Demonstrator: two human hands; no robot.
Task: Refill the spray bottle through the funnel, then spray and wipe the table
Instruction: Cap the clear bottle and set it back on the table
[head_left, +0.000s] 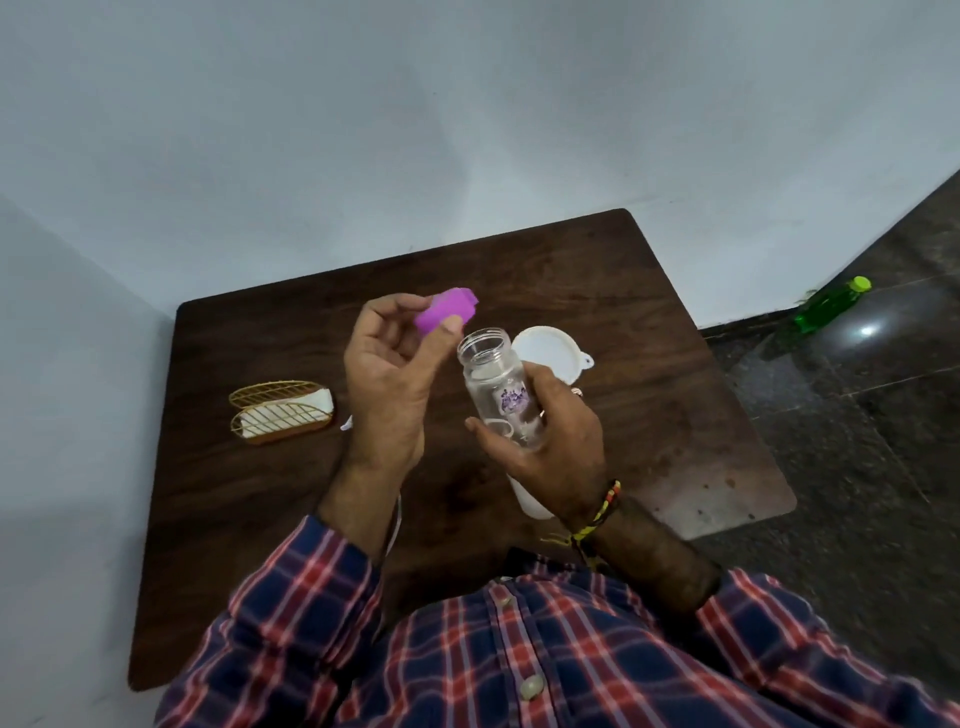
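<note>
Both hands are raised over the dark wooden counter (249, 519), forearms coming up from rolled plaid sleeves (291, 597). The left hand (389, 384) is turned palm toward the camera, its wrist bent back, with the thumb and fingertips pinching a purple spray cap (447, 310) held up just left of and slightly above the bottle's mouth; cap and bottle are apart. A thin white tube (397, 519) shows beside the left forearm, though where it attaches is hidden. The right hand (550, 447) wraps around the lower part of a clear bottle (493, 384), thumb across the near side and fingers curled behind, holding it tilted with its open threaded neck leaning up and to the left. The bottle bears a small purple print and looks empty or nearly so. A braided band (602, 512) circles the right wrist. Just behind the bottle, on the counter, lies a white funnel (548, 349) with a small tab on its rim. A white object (530, 501) shows below the right hand, mostly hidden by it. Toward the counter's left side sits a gold wire holder (280, 413) with white cloth or paper in it. On the dark floor off to the right stands a green bottle (828, 306) with a lime cap
</note>
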